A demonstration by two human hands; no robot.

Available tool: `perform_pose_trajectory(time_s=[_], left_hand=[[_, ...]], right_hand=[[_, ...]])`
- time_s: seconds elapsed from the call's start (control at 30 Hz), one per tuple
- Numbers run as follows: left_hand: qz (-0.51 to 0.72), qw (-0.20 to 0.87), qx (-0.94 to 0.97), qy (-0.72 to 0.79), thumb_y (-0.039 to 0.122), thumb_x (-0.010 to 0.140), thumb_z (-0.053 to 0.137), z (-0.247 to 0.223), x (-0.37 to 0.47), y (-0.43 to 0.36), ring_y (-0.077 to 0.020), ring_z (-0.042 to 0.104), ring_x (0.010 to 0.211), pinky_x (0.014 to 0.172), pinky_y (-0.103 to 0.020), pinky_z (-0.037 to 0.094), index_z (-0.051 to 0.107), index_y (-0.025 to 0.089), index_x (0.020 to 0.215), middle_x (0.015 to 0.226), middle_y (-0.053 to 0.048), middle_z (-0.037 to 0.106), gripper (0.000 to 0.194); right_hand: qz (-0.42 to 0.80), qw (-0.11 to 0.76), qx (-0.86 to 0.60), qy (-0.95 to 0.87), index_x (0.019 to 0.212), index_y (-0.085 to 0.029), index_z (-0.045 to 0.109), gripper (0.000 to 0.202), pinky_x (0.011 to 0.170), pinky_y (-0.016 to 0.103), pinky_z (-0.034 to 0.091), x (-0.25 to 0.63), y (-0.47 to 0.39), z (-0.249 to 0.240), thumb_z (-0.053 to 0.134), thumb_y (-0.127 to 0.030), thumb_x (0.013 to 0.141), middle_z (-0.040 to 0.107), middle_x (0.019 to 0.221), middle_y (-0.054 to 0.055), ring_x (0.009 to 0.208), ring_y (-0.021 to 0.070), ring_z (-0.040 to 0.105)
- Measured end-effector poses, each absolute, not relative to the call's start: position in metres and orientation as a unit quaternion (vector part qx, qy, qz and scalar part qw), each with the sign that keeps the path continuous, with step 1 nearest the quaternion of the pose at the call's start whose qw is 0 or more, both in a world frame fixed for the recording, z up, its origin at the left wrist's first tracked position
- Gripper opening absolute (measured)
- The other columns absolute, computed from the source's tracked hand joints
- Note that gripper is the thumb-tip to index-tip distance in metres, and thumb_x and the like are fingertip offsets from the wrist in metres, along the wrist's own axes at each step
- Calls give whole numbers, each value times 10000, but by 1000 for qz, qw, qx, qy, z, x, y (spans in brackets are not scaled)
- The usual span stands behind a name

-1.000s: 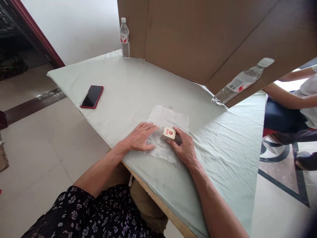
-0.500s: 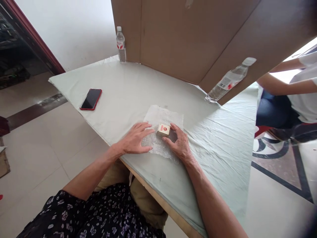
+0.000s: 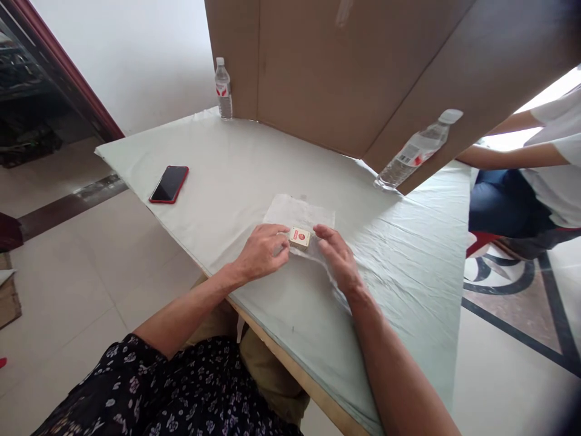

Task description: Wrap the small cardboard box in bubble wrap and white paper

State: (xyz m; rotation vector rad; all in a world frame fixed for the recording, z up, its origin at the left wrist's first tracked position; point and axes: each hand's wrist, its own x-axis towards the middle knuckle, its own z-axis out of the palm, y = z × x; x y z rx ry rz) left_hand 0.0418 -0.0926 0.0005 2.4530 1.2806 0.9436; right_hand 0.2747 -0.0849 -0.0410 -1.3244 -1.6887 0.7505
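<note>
Small cream-coloured cardboard box with red print on its upper face (image 3: 300,238) rests on a translucent, wrinkled plastic wrapping sheet (image 3: 297,210), between the person's two bare hands. The left hand (image 3: 263,254) lies at the box's left side, its fingers bent and the gap between thumb and forefinger narrow; whether they pinch the sheet cannot be told. The right hand (image 3: 339,260) stands just beside the box on the other side, fingers close together and slightly curved; its thumb is largely hidden, and any hold on the sheet is unclear. Beneath lies a pale green cloth (image 3: 227,157) covering the table, creased toward the right. Farther left, near the table's edge, a black-screened smartphone in a red case (image 3: 169,184) lies flat. Behind rises a folded brown cardboard panel (image 3: 318,72). One clear plastic bottle with a white cap (image 3: 223,91) stands upright against its left part; a second clear bottle (image 3: 417,151), appearing slanted, stands by its right part. Beyond, at right, sits another person in a white top (image 3: 549,175).
</note>
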Motion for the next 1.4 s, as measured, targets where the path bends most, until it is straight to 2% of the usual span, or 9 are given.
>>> perform_pose_trajectory(time_s=[0.1,0.23,0.33,0.43,0.5,0.57,0.8,1.03,1.4], left_hand=[[335,161,794,481,141,817,551,8,54,-75,-224,656,1071,934,-389,528,639,188,782,1149,-85,712,106],[320,238,764,507,194,815,570,12,61,-59,-182,670,844,796,-328,545,624,189,762,952,-43,736,76],[312,299,751,500,319,821,616,14,52,-56,-212,674,964,836,-338,545,646,192,832,1029,-47,734,130],[291,338,781,438,436,757,715,12,41,-54,-262,635,1138,992,-409,502,649,190,995,1227,-88,685,349],[317,339,782,415,437,711,769,9,40,-54,-281,596,1219,1056,-424,459,647,180,969,1315,-119,642,384],[353,358,756,420,393,768,727,4,46,-54,-253,612,1195,1059,-397,447,654,180,878,1304,-104,655,250],[392,467,653,450,304,789,649,-10,65,-51,-148,638,839,741,-248,464,702,154,769,987,-48,735,161],[417,491,639,422,295,743,668,-15,61,-53,-125,612,791,708,-226,436,621,145,677,903,-49,722,170],[429,494,652,383,322,780,658,-20,60,-54,-125,619,752,707,-235,446,624,145,688,797,-51,726,202]], right_hand=[[350,416,-495,-678,1262,-240,639,573,944,442,524,289,-87,-29,313,-609,970,679,1297,82,1179,284,637],[400,414,-510,-639,1169,-229,692,496,891,421,534,283,-92,-22,644,-578,820,740,1132,70,1045,286,682],[353,464,-569,-580,887,-217,729,277,820,396,539,267,-93,-29,696,-475,790,759,909,49,871,249,698],[321,489,-579,-568,775,-225,708,197,843,395,530,258,-92,-36,682,-420,795,759,933,48,897,245,694],[318,499,-574,-566,751,-227,702,193,848,393,527,258,-91,-38,687,-415,792,756,990,58,932,251,691],[330,505,-562,-566,738,-227,701,202,827,382,527,259,-91,-38,693,-422,792,754,1021,64,935,249,689],[386,515,-533,-550,727,-229,707,190,794,342,511,261,-93,-35,739,-412,766,779,963,38,876,219,682],[376,516,-531,-557,768,-233,740,196,759,333,509,260,-99,-34,741,-430,761,775,909,45,842,213,677],[370,513,-542,-553,812,-231,747,210,656,304,474,257,-106,-32,753,-431,752,726,763,19,693,172,620]])
